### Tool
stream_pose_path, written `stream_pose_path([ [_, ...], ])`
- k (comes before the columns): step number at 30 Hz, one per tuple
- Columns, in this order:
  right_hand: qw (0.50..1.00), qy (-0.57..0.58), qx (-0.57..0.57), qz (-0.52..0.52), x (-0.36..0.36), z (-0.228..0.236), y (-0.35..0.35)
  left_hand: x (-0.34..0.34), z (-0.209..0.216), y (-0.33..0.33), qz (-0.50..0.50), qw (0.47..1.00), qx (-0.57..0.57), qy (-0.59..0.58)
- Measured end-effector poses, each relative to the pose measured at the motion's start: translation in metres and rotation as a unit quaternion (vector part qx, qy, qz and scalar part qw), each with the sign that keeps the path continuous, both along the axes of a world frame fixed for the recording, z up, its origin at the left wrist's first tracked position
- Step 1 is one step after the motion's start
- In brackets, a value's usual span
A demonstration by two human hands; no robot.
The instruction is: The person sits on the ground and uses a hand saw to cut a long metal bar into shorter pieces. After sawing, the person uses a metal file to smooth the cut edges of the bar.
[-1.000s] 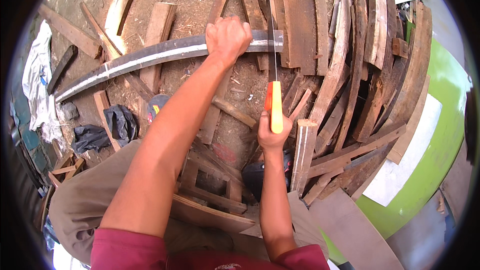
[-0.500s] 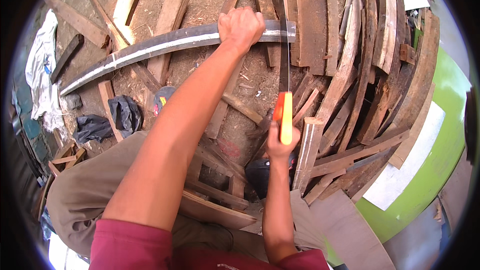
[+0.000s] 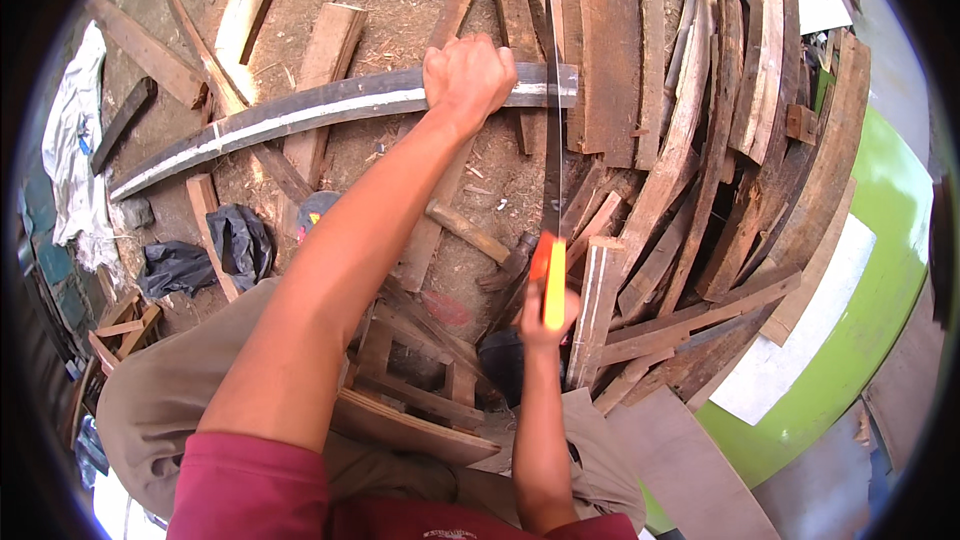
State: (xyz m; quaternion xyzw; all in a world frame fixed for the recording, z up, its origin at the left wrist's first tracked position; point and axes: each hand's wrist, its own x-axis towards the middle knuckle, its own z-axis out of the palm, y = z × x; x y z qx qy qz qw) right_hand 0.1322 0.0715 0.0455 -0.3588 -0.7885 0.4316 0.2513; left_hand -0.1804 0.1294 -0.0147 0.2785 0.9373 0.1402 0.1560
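Observation:
A long dark plank (image 3: 300, 110) with a white stripe along its side lies across other boards, its right end near the stacked timber. My left hand (image 3: 468, 78) is closed over the plank near that end, pressing on it from above. Just right of this hand, the blade of a handsaw (image 3: 554, 165) crosses the plank close to its right tip. My right hand (image 3: 546, 310) is wrapped round the saw's orange and yellow handle. How deep the blade sits in the wood cannot be made out.
Several old boards (image 3: 605, 50) are piled to the right, beside a green panel (image 3: 850, 310). A hammer (image 3: 470, 230) lies on the dirt between my arms. Black plastic bags (image 3: 240, 240) and a white cloth (image 3: 75, 150) are at the left. Short boards (image 3: 325, 70) lie under the plank.
My right hand has drawn the handsaw back toward me, so its handle is lower in view. The left hand keeps its hold on the plank; the whole view has shifted slightly.

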Motion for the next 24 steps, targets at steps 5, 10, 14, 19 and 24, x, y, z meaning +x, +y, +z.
stream_pose_path([
  [5,0.996,0.037,-0.078,-0.039,0.026,-0.020,-0.009,0.002,-0.002,0.002,-0.004,1.000,0.027,0.014],
  [10,0.999,-0.001,-0.034,0.000,-0.090,-0.017,0.074,-0.003,0.004,0.017,-0.006,0.999,0.031,0.010],
  [14,0.997,-0.066,-0.026,0.028,0.033,-0.005,0.003,-0.004,0.006,0.001,-0.002,1.000,-0.001,0.006],
  [19,0.993,-0.013,-0.120,-0.010,0.008,-0.011,0.031,-0.010,-0.004,0.010,0.010,0.999,0.024,0.024],
  [24,0.999,-0.010,-0.045,0.006,-0.087,-0.022,0.071,0.000,0.009,0.009,-0.006,0.999,0.031,0.000],
])
